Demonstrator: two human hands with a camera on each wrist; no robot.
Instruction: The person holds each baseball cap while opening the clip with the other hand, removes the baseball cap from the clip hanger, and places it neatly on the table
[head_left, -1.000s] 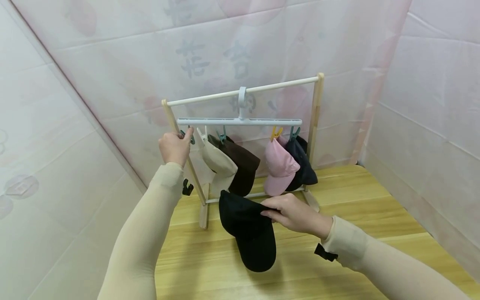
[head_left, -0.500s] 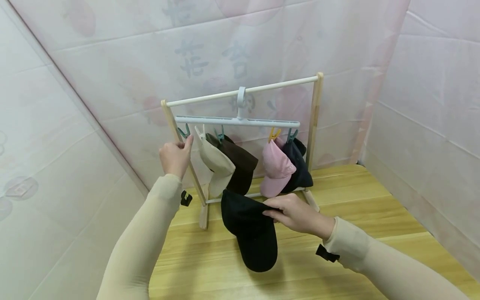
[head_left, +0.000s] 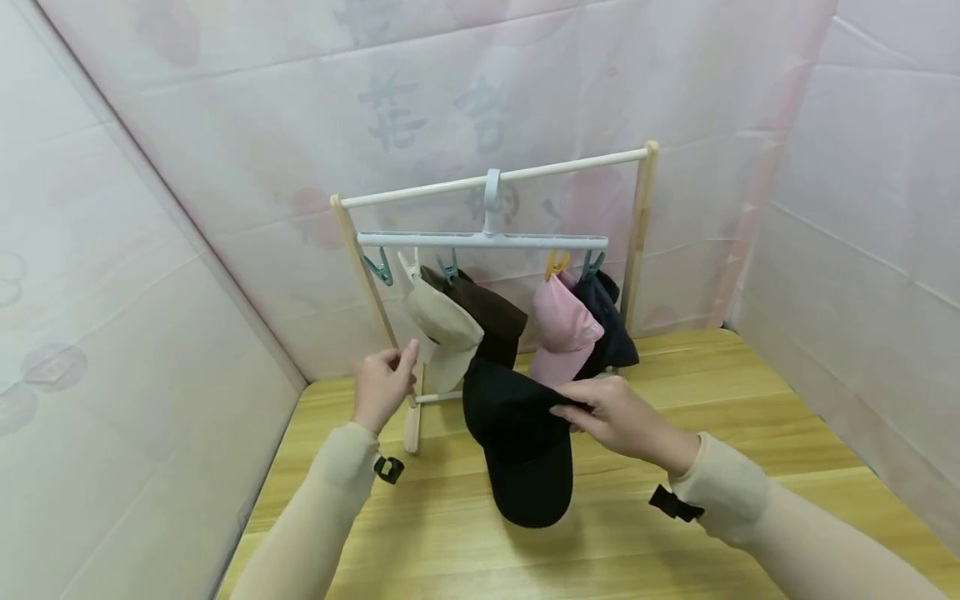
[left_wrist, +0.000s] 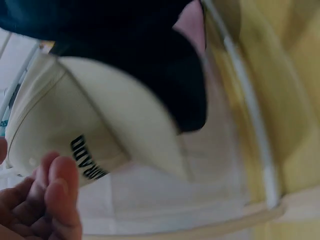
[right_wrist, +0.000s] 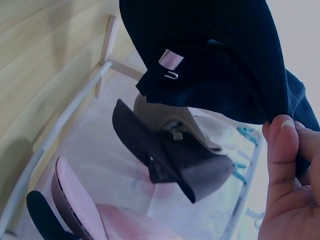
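The black cap (head_left: 525, 442) hangs over the wooden table (head_left: 675, 533), just in front of the rack (head_left: 641, 225), pinched at its rim by the right hand (head_left: 615, 417). The left hand (head_left: 384, 385), fingers loosely curled and holding nothing, hovers beside the beige cap (head_left: 444, 329) clipped to the hanger (head_left: 483, 240).

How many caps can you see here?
5: a beige cap, brown cap, pink cap and navy cap hang clipped on the hanger; the right hand holds a black cap.

A wooden rack (head_left: 637, 233) stands on the table (head_left: 750, 417). Its hanger (head_left: 483, 240) carries caps — pink (head_left: 564, 329), brown (head_left: 491, 312), navy (head_left: 611, 321).
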